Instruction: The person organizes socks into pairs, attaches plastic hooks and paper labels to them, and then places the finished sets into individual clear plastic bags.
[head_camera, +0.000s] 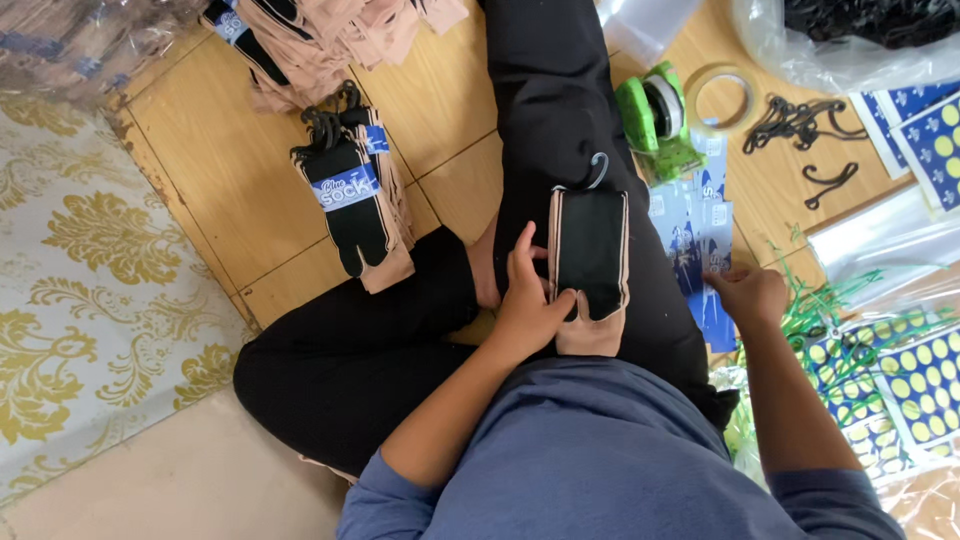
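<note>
Wooden floor panels (230, 170), worn pale at the seams, carry everything around a person who sits cross-legged in black trousers (560, 110), with a cream and gold patterned mat (90, 290) beside them. On the raised thigh lies a flat pair of beige socks with a black card insert and a small hook at the top (590, 265), probably laid there because the leg gives a firm, close surface. The left hand (530, 305) presses along its left edge, fingers (522, 250) spread flat and thumb over the lower corner, pinning it without gripping. The right hand (752, 292) reaches to a fan of glossy blue paper labels (700, 240) on the floor; its fingers curl down onto the top one, though I cannot tell if they have closed on it. A finished stack of banded socks on black hangers (355, 195) sits well apart to the left. Further out lie a green plastic tape dispenser (655, 120), loose black hooks (800, 125) and sheets of yellow round stickers (900, 385).
</note>
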